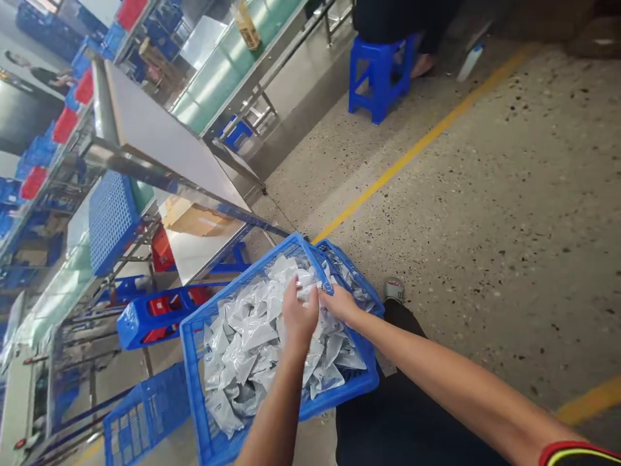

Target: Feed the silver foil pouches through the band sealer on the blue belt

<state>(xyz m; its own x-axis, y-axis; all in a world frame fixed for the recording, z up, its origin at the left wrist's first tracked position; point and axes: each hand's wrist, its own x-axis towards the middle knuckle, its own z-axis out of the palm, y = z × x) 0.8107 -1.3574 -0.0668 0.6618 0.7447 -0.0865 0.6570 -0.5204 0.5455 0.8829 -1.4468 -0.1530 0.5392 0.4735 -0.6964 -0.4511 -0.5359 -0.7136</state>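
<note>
A blue plastic crate (281, 395) stands below me, heaped with silvery plastic bags (245, 330) with printing on them. My left hand (298, 314) pinches the crumpled top of one bag (305, 288) near the crate's far side. My right hand (338, 304) comes in from the right and touches that same bag, with its fingertips hidden behind the plastic. The two hands nearly meet over the pile. My black-trousered leg (388, 414) lies just to the right of the crate.
A second blue crate (349, 275) holding bags adjoins the far corner. An empty-looking blue crate (145, 414) and a blue-and-red crate (155, 317) lie left, beside steel workbenches (160, 142). A seated person's legs and a blue stool (381, 77) are ahead, past a yellow floor line (417, 145).
</note>
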